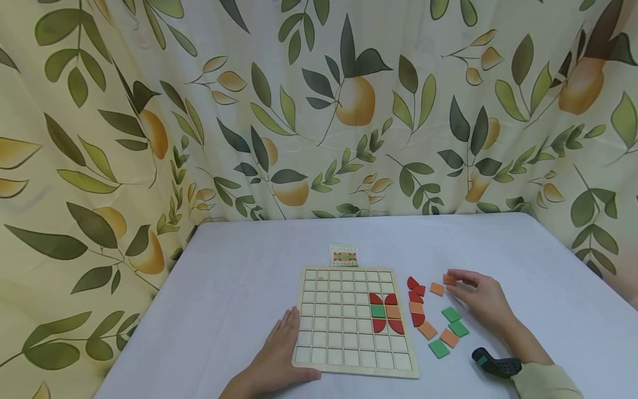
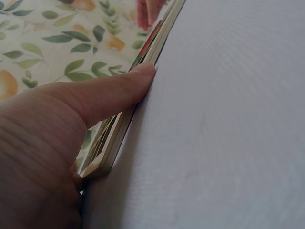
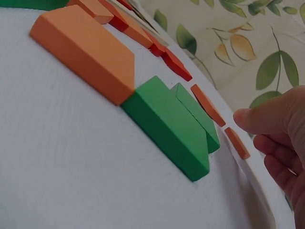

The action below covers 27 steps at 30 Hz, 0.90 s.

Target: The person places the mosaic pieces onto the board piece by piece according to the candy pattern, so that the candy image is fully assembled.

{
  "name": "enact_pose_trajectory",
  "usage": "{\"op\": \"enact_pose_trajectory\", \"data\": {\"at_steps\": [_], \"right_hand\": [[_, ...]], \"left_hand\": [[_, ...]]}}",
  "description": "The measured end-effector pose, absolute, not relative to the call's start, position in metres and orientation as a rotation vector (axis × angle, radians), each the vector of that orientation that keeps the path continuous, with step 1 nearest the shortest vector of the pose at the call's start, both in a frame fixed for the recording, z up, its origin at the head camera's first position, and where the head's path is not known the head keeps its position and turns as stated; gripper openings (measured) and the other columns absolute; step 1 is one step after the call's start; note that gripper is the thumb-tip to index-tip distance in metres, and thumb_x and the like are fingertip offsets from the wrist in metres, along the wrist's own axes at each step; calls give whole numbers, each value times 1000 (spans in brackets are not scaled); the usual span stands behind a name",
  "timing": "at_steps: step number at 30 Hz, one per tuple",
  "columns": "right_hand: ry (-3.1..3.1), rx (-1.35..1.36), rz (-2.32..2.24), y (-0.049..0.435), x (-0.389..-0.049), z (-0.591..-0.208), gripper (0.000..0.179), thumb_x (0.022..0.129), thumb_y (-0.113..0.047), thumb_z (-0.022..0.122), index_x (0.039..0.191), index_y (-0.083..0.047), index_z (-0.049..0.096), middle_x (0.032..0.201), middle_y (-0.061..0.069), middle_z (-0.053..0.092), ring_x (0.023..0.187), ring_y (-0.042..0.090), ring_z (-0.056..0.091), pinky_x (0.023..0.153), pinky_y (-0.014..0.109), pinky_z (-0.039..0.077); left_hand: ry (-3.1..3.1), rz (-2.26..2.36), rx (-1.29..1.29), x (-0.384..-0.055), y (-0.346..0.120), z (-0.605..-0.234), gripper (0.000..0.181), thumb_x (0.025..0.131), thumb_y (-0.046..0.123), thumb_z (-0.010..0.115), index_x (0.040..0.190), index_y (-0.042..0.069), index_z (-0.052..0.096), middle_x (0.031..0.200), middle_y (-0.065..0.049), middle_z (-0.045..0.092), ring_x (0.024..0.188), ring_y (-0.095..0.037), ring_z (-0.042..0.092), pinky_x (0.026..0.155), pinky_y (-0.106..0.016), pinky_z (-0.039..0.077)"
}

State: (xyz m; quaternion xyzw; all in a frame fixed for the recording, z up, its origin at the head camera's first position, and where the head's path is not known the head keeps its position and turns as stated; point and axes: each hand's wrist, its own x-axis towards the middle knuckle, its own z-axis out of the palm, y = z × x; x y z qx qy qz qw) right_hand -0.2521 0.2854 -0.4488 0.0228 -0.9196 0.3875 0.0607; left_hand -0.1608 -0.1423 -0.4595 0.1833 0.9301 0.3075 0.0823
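A wooden grid board (image 1: 335, 327) lies on the white table. My left hand (image 1: 271, 357) rests at its near left corner, fingers straight along the left side; the thumb (image 2: 136, 78) presses the near edge. At the board's right side, red quarter-round tiles (image 1: 379, 326) surround a green tile (image 1: 378, 311) and an orange tile (image 1: 392, 312) in the cells. Right of the board my right hand (image 1: 483, 296) reaches to a loose orange square tile (image 1: 449, 279), index finger at its far edge, thumb on the near side. In the right wrist view that tile (image 3: 237, 143) lies just beyond the fingertips.
A small pattern card (image 1: 344, 256) lies against the board's far edge. Between board and right hand are loose red pieces (image 1: 412, 283), orange squares (image 1: 427, 331) and green squares (image 1: 439, 348). A dark strap (image 1: 495, 364) circles the right wrist. A leaf-print curtain (image 1: 319, 111) hangs behind the table.
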Motion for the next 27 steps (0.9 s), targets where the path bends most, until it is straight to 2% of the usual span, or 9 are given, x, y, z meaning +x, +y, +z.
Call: {"op": "enact_pose_trajectory", "data": {"at_steps": [11,27], "right_hand": [[-2848,64,1119,292,-261,-451,55,86,-26,66,126,7,49,124,28,50,118,45,38,90,58,37],[-2840,224,1124,302,-271,-456,44,87,-16,64,123,6,53,120,25,54,116,42,43,91,56,37]], "left_hand": [[2779,909,548,-161,-143,-461,124,64,73,61,145,-4,8,151,-19,6,138,-29,1,108,-50,7],[2794,876,546,-162,-143,-462,125,63,74,61,145,-4,7,151,-18,6,138,-28,2,108,-48,7]]}}
